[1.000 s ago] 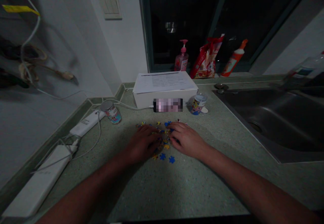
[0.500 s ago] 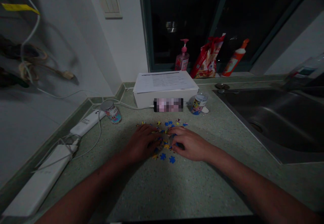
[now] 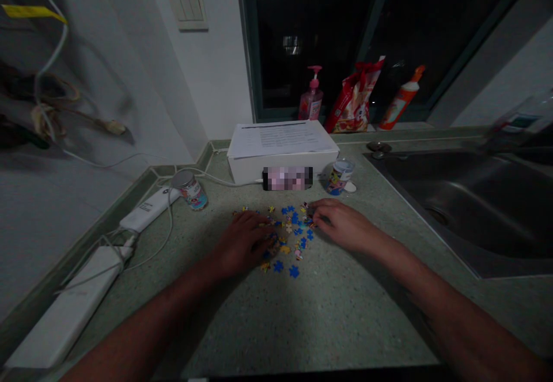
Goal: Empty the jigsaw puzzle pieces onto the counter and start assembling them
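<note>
Small jigsaw puzzle pieces (image 3: 298,231), mostly blue with some yellow and multicoloured ones, lie loosely scattered on the speckled green counter (image 3: 259,324). My left hand (image 3: 244,241) rests palm down over the left side of the scatter, fingers loosely bent and thumb apart; it hides some pieces. At the right edge of the scatter is my right hand (image 3: 341,223), its fingertips and thumb apart beside several pieces. No piece can be made out in either hand. Two blue pieces (image 3: 294,271) lie nearest to me, between the forearms.
Behind the pieces, a phone (image 3: 287,178) leans on a white box (image 3: 242,169) topped with papers. A clear canister (image 3: 340,177) stands right, a jar (image 3: 190,191) left. Power strips (image 3: 64,310) and cables line the left wall; a steel sink (image 3: 475,197) is at right.
My right hand has moved right and slightly away from me, uncovering several pieces in the middle of the scatter. My left hand has stayed almost in place.
</note>
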Available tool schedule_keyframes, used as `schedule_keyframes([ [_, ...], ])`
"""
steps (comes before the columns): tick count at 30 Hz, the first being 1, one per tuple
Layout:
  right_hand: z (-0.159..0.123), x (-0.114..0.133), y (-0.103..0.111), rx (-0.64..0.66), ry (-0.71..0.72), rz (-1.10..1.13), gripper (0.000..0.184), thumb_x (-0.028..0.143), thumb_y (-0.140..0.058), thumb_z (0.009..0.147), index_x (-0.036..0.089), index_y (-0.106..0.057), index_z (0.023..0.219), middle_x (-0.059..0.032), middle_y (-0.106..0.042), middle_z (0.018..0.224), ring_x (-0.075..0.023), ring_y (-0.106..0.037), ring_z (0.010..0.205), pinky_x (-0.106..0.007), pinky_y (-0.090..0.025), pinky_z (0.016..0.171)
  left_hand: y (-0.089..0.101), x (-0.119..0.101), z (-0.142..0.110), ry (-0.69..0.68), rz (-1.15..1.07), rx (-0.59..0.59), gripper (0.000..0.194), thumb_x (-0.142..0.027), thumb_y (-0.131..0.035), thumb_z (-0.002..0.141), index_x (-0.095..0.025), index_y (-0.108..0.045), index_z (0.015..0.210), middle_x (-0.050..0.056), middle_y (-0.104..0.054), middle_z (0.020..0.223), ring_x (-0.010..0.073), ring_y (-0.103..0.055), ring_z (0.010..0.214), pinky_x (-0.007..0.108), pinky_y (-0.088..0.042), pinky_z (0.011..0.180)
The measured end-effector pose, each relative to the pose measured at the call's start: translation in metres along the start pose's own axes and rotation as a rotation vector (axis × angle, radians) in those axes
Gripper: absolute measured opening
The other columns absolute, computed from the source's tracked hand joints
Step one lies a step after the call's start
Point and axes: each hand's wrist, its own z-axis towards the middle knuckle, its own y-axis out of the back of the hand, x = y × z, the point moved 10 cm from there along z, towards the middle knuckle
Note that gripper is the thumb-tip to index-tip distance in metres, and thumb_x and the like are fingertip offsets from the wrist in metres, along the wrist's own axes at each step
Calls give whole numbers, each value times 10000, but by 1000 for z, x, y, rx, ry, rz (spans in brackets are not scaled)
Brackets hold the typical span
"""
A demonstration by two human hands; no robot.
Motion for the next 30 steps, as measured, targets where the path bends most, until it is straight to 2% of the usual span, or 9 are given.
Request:
schedule_keyframes([
  [3,-5,-10,2,110,14,56,204,114,-624,958,214,-801,937,-78,-789,1040,-238,-745,1016,-370,-575,942,0,1,0,-5,3,3,230,-292,-644,1055,-269,-760,1253,79,-754,1287,288,-643,1199,515,-492,1043],
  [8,-15,-24,-12,260,-56,59,219,93,-654,894,235,-818,862,-21,-806,897,-195,-748,799,-295,-535,723,3,6,0,6,19,-12,267,-278,-649,1047,-270,-739,1299,76,-760,1291,287,-654,1209,532,-489,1078],
  [14,-12,-23,-7,151,-158,-99,102,261,-741,933,234,-789,848,-41,-765,836,-206,-693,710,-312,-460,615,4,14,-1,13,41,-36,266,-288,-644,1049,-263,-746,1294,79,-768,1273,281,-668,1204,527,-494,1103],
  [17,-5,-2,-6,35,-92,-98,64,237,-716,965,231,-780,965,-60,-754,993,-216,-709,853,-328,-519,724,5,13,-1,2,56,-62,255,-275,-642,1044,-254,-754,1273,84,-774,1251,281,-679,1183,525,-506,1088],
  [19,-1,18,-14,-16,-18,-77,96,204,-691,988,231,-782,987,-67,-740,1018,-240,-713,996,-350,-541,844,6,12,-1,-1,61,-81,238,-269,-639,1044,-242,-759,1247,89,-779,1233,278,-691,1159,523,-515,1074],
  [21,3,34,-26,-22,28,-67,83,228,-722,989,223,-784,1044,-73,-735,1033,-253,-707,1034,-373,-544,898,7,13,-1,4,66,-100,222,-266,-631,1046,-229,-766,1219,95,-785,1211,277,-701,1137,525,-525,1061],
  [23,7,40,-34,-46,-2,-84,95,296,-749,988,206,-775,1002,-86,-729,1028,-263,-701,1020,-383,-547,895,8,16,-1,21,76,-111,219,-264,-628,1042,-224,-773,1201,100,-790,1198,279,-709,1125,525,-535,1050],
  [26,12,39,-36,-106,-104,-157,237,415,-796,950,187,-743,913,-115,-711,996,-290,-686,980,-406,-550,858,8,22,-2,63,92,-123,220,-254,-632,1029,-236,-779,1192,93,-792,1190,278,-714,1117,526,-548,1043],
  [30,15,40,-37,-137,-138,-208,226,403,-778,952,186,-728,913,-118,-705,988,-304,-672,968,-428,-550,860,10,22,-3,65,92,-148,209,-249,-642,1023,-243,-775,1185,81,-795,1179,276,-721,1096,534,-564,1026],
])
